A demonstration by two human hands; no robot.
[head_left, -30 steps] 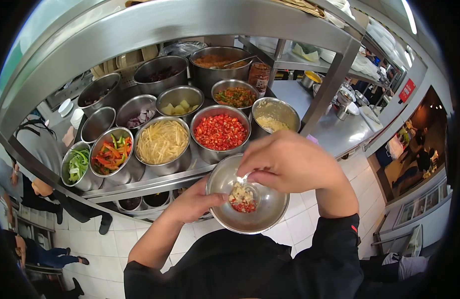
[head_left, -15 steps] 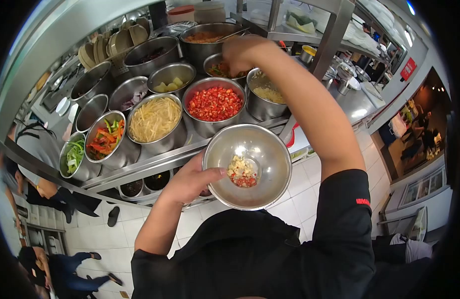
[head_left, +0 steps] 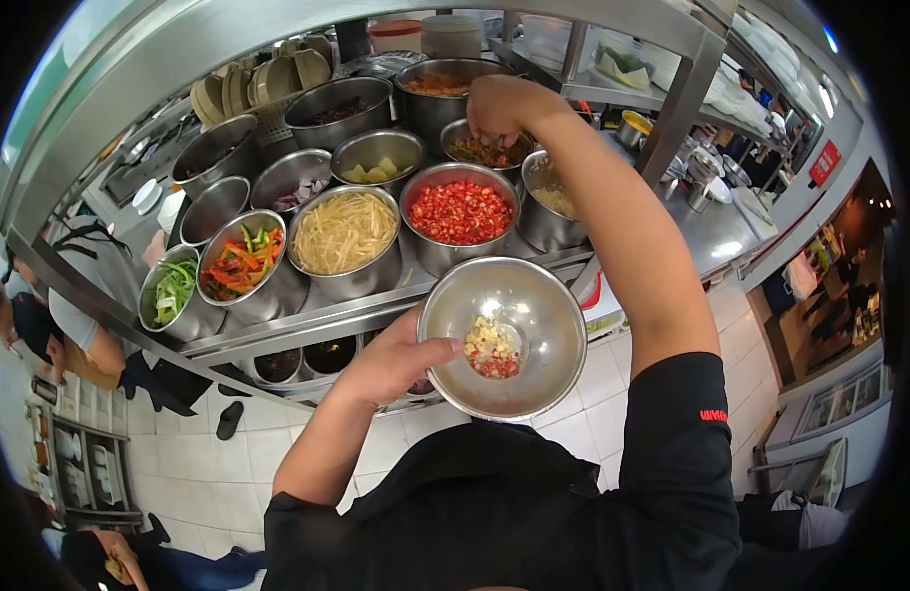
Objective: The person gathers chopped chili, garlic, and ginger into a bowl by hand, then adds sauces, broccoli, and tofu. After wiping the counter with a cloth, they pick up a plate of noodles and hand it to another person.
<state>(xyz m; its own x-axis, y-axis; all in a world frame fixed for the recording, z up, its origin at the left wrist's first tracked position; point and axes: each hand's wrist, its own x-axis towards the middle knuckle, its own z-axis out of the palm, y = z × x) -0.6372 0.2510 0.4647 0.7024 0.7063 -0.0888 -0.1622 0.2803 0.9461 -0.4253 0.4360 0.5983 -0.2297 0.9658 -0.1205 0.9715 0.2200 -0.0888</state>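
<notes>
My left hand [head_left: 401, 357] grips the rim of a metal mixing bowl [head_left: 553, 330], thumb over the edge. At the bottom of the bowl lie chopped garlic [head_left: 491, 338] and chopped red chilli [head_left: 495, 366]. My right hand [head_left: 506, 102] reaches over a small metal pot of chopped red and green peppers [head_left: 471, 151]. Its fingers point down together at the contents; whatever is between them is hidden. Nearest to that hand are a pot of minced garlic [head_left: 555, 202] and a large pot of chopped red chillies [head_left: 462, 214].
Other metal pots hold pale shredded strips [head_left: 344, 231], sliced peppers [head_left: 242, 264], green slices [head_left: 176, 292] and onion pieces [head_left: 299, 192]. A steel post [head_left: 683, 108] stands right of my right arm. Other people [head_left: 100, 345] are at the left, beyond the counter.
The view has shifted, so the pots and bowl appear further right. My right hand, blurred before, is now sharper with its fingers lowered at the pepper pot. My left hand still holds the bowl.
</notes>
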